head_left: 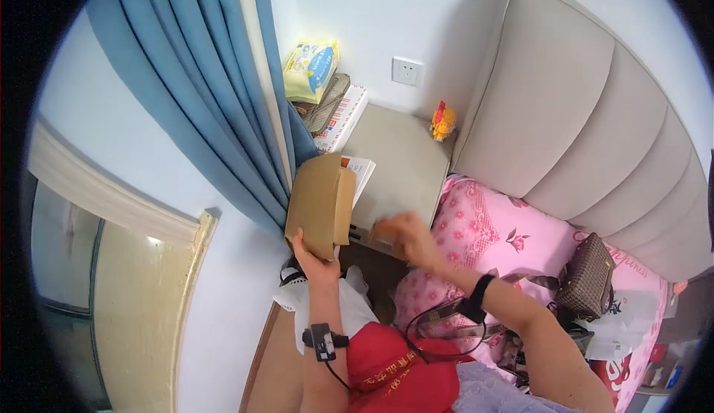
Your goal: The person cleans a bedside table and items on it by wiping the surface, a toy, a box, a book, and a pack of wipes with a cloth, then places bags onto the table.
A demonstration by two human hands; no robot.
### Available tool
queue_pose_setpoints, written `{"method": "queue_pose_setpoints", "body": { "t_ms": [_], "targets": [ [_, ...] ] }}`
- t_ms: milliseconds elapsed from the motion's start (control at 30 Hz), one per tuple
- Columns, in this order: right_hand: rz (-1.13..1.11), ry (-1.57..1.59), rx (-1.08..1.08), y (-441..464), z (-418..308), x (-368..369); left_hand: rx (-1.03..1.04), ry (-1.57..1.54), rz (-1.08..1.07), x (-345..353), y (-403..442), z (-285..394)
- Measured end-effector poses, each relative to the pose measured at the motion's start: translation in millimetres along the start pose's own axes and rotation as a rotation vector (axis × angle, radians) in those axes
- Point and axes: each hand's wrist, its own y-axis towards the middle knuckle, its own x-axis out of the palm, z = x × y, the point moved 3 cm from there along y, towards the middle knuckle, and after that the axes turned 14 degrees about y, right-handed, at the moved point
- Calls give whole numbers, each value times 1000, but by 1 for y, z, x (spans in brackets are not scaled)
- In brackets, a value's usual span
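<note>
A brown cardboard box (314, 205) is tilted beside the blue curtain, in front of the nightstand. My left hand (318, 263) grips its lower end, with the thumb along the near face. My right hand (407, 239) hovers to the right of the box, apart from it, over the nightstand's front edge. Motion smears its fingers, so whether they hold anything does not show. Partly behind the box, a white book (361, 172) lies on the nightstand (398, 156).
A yellow wipes pack (311, 69), a patterned pouch (329, 104) and a spiral-bound calendar (343, 119) fill the nightstand's left side. A small yellow figure (443, 121) stands at its right corner. Pink bedding (483, 227) and a brown handbag (586, 275) lie to the right.
</note>
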Motion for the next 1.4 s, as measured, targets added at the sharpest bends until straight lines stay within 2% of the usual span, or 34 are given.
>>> {"method": "queue_pose_setpoints", "body": {
  "t_ms": [67, 100, 200, 267, 300, 333, 400, 500, 567, 633, 700, 767, 833, 933, 967, 1067, 1133, 1200, 1300, 1400],
  "targets": [
    [435, -113, 247, 32, -15, -53, -10, 14, -12, -6, 4, -2],
    [557, -178, 245, 41, 17, -72, -13, 24, -12, -6, 5, -2],
    [594, -552, 348, 42, 85, -68, -15, 38, -39, 2, 1, -3],
    [341, -352, 88, 27, 19, -15, -15, 47, -59, 3, -1, -2],
    [223, -214, 95, 7, 13, 23, -15, 44, -68, 4, -1, -4],
    [-110, -155, 122, 0, -30, 36, -15, 38, -76, 5, -2, -7],
    [-320, 310, 197, -37, -29, 77, -42, 48, -70, 10, -9, -10],
    [-133, 296, 138, -43, -10, 54, -31, 67, -135, 15, -7, -15],
    [129, 980, 729, -48, -18, 14, -44, 80, -184, 10, -9, -21],
    [281, 516, 469, -41, 9, -27, -65, 66, -249, 18, -9, -26],
    [366, 319, 413, -11, -4, -82, -75, 37, -279, 24, -7, -34],
    [578, 577, 536, 23, -5, -120, -86, 24, -294, 27, -8, -37],
    [540, 218, 441, 41, 75, -146, -95, 19, -303, 32, -8, -38],
    [481, -208, 309, 41, 117, -140, -33, 56, -274, 34, -3, -41],
    [462, -327, 267, 38, 110, -134, -37, 45, -271, 35, 0, -43],
    [208, -351, 253, 20, 59, -101, -68, 59, -251, 26, 6, -43],
    [139, -331, 259, -14, 32, -69, -93, 71, -250, 30, 7, -46],
    [-154, -89, 356, -40, -17, -45, -134, 80, -263, 36, 4, -47],
    [-62, 314, 388, -63, -26, -34, -122, 107, -254, 39, 2, -47],
    [283, 949, 875, -70, -23, -58, -157, 94, -274, 38, -5, -48]
  ]
}}
